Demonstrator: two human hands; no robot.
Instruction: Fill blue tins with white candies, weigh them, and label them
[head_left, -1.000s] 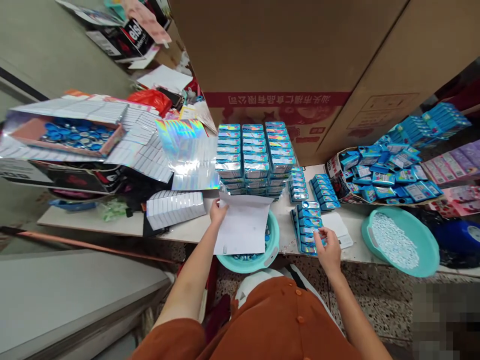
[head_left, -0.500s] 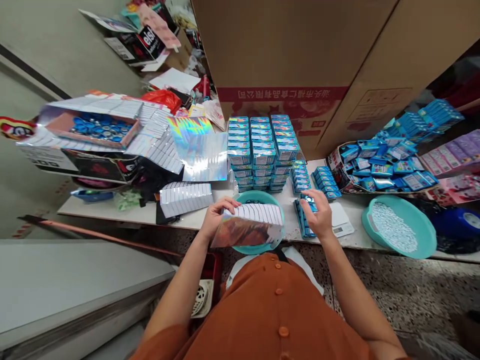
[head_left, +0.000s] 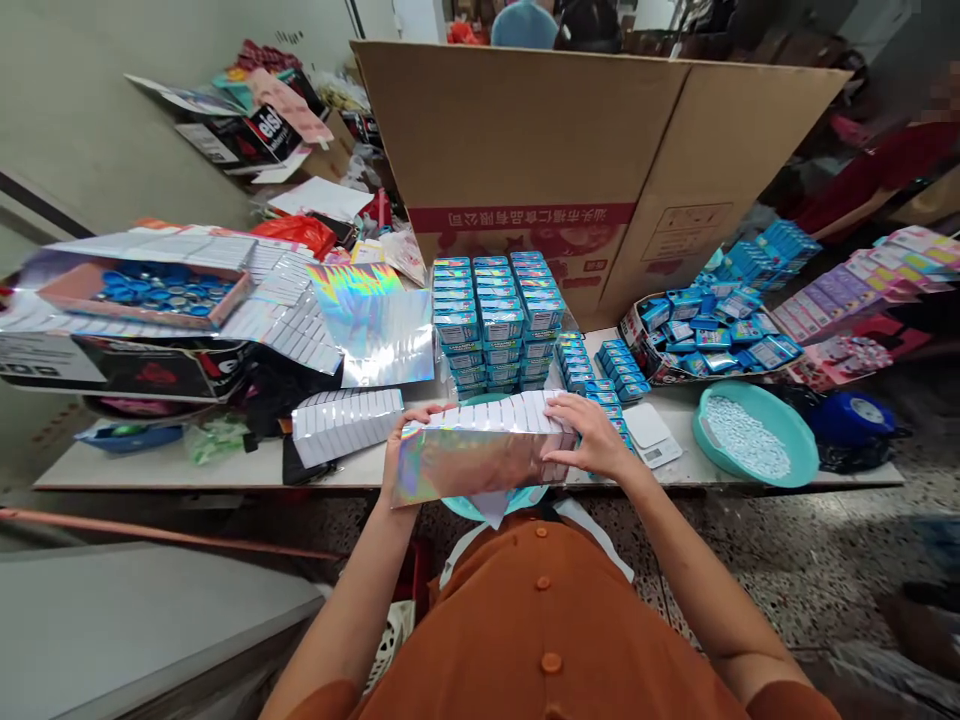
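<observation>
A fanned stack of shiny holographic sheets [head_left: 480, 460] with white strips along its upper edge is held in front of my body. My left hand [head_left: 406, 435] is closed on the stack's left end. At the right end, my right hand [head_left: 589, 437] grips the sheets between thumb and fingers. Below the stack, a turquoise basin [head_left: 459, 507] is mostly hidden, with a pale pointed piece [head_left: 493, 508] showing at its front. Small blue boxes [head_left: 611, 410] stand in rows just beyond my right hand. Behind the sheets rise stacks of blue boxes [head_left: 481, 315].
To the left are a fanned white stack [head_left: 349, 425] and a pink tray [head_left: 217, 312] of blue round pieces. On the right are a small scale [head_left: 651, 437], a turquoise bowl [head_left: 802, 465] of white pellets and a carton of blue packs [head_left: 709, 330]. Tall cardboard [head_left: 517, 130] stands behind.
My right hand has left the blue boxes and moved left onto the sheets' right end. The stack is now held by both hands. The view has tilted up and turned right.
</observation>
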